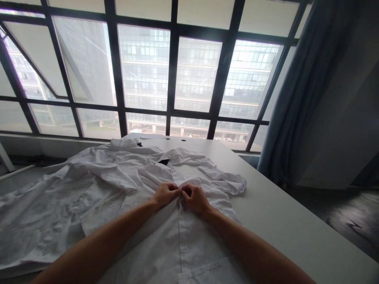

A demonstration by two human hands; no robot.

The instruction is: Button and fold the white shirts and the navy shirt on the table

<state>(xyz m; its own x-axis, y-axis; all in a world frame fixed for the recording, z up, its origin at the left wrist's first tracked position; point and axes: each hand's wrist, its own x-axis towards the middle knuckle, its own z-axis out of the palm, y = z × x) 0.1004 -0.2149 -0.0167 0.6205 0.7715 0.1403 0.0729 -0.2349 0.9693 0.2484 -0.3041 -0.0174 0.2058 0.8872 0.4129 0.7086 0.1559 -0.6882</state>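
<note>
A white button-up shirt (204,240) lies front side up on the table, its collar end away from me and one sleeve stretched out to the right. My left hand (166,194) and my right hand (194,197) meet at its front placket, fingertips nearly touching. Both are closed in a pinch on the shirt's front edges, lifting the cloth slightly. Whatever lies between the fingertips is hidden. Below the hands, small buttons run down the placket toward me. A dark patch (164,161) shows near the collar.
Another white shirt (68,201) lies crumpled to the left, partly against the first. The white table (275,209) reaches toward large black-framed windows (174,75). A blue-grey curtain (296,106) hangs at the right, beyond the table's edge.
</note>
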